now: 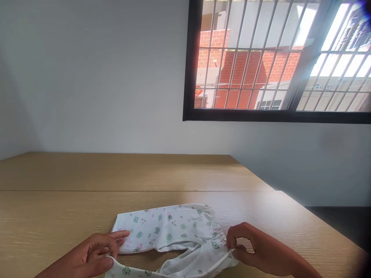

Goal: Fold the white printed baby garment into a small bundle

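Together, left grip [94, 253] and right grip [251, 245] pinching edges, printed garment [171, 227] spread between.

Before me the light wood-grain surface [58, 220] runs back toward a plain grey-white wall [101, 77], a straight seam [139, 190] crossing it parallel to its far edge. Above the far right corner I see a black-framed window [279, 58] with metal bars [249, 48], red brickwork [252, 69] outside and glaring daylight. Dark floor [339, 222] shows beyond the right edge.
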